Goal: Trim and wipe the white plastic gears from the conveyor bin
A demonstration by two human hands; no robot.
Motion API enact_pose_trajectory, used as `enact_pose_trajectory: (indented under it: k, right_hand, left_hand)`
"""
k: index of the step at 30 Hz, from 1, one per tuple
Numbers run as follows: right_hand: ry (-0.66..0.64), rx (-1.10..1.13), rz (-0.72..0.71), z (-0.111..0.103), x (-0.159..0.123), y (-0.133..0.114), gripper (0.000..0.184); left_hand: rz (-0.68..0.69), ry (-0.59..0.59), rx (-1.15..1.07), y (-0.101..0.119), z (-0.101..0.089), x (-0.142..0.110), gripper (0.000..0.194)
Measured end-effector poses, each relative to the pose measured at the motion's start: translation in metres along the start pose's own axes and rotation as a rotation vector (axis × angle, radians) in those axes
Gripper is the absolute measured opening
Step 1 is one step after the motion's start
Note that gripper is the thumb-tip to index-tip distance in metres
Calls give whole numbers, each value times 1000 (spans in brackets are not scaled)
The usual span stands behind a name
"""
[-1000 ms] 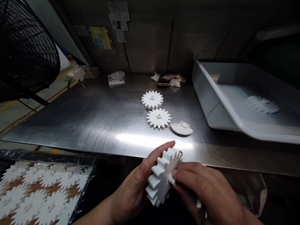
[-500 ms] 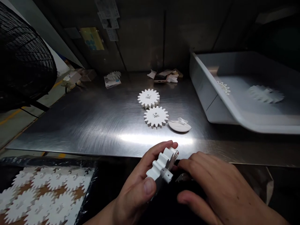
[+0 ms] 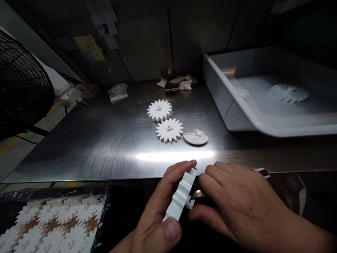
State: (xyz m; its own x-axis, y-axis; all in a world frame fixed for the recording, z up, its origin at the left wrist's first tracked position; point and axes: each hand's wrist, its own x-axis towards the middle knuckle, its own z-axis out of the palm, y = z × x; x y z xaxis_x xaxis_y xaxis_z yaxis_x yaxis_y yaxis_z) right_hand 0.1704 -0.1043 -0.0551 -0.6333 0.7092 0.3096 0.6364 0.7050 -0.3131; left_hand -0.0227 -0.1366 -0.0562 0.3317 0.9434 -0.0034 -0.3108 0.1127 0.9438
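Plastic gear [image 3: 181, 196] sits edge-on, clamped in the left hand [image 3: 155, 211] just beyond the front edge of the stainless bench [image 3: 79, 154], which turns its hub [image 3: 188, 203] toward the craft knife [image 3: 198, 194] gripped in the right hand [image 3: 237, 196], the two hands close together but apart.

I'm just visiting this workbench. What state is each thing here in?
left hand, gripping a gear
white plastic gear, held on edge in the left hand
right hand, fingers curled beside that gear
small metal blade, showing beneath the right hand
two gears, lying flat on the steel table
white tray, holding a gear lying flat
phone, lying flat at the table's back
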Motion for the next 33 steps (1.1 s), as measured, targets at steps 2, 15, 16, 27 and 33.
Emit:
enact_pose_trajectory:
  k: [2,15,16,27,33]
  right_hand:
    - [-1,-2,-2,0,-1,0,39]
    - [-7,1,8,1,-1,1,36]
    - [-7,1,6,1,0,1,36]
    - [-59,273,76,0,1,4,48]
    - [-89,547,184,-12,-5,8,58]
  left_hand:
    - [-6,-1,-12,1,2,-1,56]
    - [-1,20,104,1,-1,-1,58]
    - [11,28,128,0,-1,-1,58]
    - [-31,77,-173,-4,1,-6,57]
    - [-71,98,-664,-7,0,5,51]
